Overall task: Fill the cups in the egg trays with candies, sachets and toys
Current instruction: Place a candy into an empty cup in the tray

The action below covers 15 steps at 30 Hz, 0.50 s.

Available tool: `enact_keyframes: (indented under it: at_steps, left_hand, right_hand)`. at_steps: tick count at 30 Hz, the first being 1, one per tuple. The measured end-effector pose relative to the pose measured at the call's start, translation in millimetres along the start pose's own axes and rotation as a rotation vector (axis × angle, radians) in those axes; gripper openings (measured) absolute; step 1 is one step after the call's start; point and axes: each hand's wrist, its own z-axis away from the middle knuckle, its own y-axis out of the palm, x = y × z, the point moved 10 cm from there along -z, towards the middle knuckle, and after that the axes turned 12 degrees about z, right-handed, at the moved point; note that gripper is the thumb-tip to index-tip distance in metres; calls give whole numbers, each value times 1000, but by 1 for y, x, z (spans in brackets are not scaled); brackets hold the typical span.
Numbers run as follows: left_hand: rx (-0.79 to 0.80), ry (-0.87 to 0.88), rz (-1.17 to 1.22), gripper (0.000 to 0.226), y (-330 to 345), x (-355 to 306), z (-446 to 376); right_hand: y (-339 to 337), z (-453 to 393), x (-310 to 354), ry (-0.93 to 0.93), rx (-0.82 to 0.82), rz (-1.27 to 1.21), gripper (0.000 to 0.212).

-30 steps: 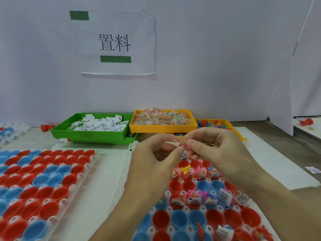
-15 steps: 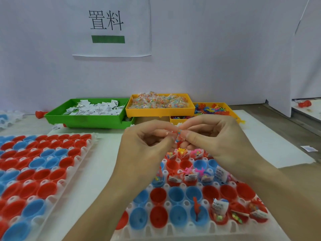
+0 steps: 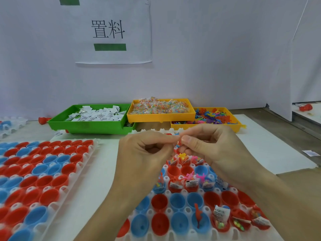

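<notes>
- Compared with half a second earlier, both hands sit slightly higher in the head view and the wall sign shows lower; the pinch is unchanged.
- Left hand [image 3: 147, 153] and right hand [image 3: 213, 146] meet fingertip to fingertip, together pinching a small candy packet [image 3: 179, 142], mostly hidden, above the near white egg tray [image 3: 173, 239] of red and blue plastic cups.
- Step in hand: apparently separating or orienting one packet.
- Next move calls for lowering it into an empty cup [image 3: 159, 202].
- Supplies: green sachet bin [image 3: 86, 126], yellow candy bin [image 3: 160, 117], yellow toy bin [image 3: 205, 126].
</notes>
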Motion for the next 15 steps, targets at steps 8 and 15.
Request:
enact_keyframes:
  at_steps: [8, 15]
  left_hand:
    - [86, -80, 73, 15, 7, 8, -1]
    - [118, -248, 257, 20, 10, 27, -2]
  right_hand:
    - [-6, 2, -2, 25, -68, 14, 15]
    - [-6, 5, 10, -40, -91, 151, 13]
